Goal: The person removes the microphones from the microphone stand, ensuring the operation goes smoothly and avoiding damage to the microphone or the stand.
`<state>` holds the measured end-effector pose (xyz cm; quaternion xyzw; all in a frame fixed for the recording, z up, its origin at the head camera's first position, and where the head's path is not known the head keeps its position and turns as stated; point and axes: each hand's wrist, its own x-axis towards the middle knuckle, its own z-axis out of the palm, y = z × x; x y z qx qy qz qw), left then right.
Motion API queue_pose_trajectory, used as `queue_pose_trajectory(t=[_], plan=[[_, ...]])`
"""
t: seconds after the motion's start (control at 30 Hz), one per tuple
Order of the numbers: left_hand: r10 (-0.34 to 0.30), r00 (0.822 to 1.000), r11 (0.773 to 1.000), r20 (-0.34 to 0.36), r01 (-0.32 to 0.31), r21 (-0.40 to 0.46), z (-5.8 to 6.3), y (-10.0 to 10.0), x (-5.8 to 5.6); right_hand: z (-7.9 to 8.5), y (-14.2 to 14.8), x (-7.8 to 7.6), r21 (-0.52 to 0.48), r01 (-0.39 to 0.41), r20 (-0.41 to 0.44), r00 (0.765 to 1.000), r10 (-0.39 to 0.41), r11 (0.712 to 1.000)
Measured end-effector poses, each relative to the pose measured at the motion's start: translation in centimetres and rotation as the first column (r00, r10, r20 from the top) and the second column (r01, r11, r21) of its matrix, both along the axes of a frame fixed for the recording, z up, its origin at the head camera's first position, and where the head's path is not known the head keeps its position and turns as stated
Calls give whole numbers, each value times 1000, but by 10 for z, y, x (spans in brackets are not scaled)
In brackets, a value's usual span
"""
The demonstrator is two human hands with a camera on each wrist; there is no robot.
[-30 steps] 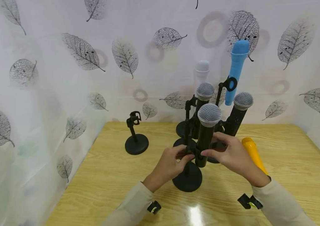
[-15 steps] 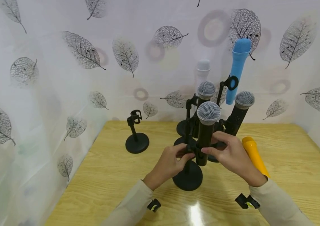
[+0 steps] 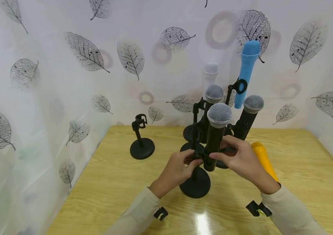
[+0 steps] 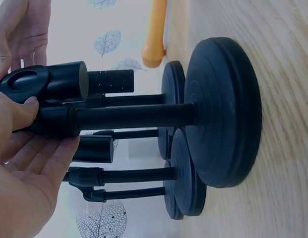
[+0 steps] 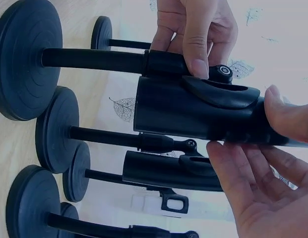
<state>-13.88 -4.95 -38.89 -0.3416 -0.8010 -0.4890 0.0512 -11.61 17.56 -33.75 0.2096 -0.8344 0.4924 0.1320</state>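
Two hands share one near stand: the left hand pinches its joint beside the clip, presumably for steadiness; the right hand grips the nearest microphone, set in that clip right of the pole.

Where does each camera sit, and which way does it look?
Head: worn on the head, looking forward and down at the silver-topped microphone; left hand, right hand and sleeves show.
Left wrist: worn there, facing the front microphone stand; parts of both hands show.
Right wrist: worn there, facing the microphone's handle; parts of both hands show.
Both wrist views share the stand's round base.
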Motion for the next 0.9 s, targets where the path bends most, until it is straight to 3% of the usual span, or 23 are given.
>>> queue_pose_trajectory(t=[0.13,0.4,0.9], plan=[[5,1000,1000,4,-5,12,-1,1,0,-2,0,3,-30,-22,36,999,23,999],[2,1000,1000,7,-2,14,0,2,0,-3,-2,3,-6,26,-31,999,-27,1000],[-17,1000,1000,0,17,-3,1,5,0,8,1,4,34,36,-58,998,-34,999]])
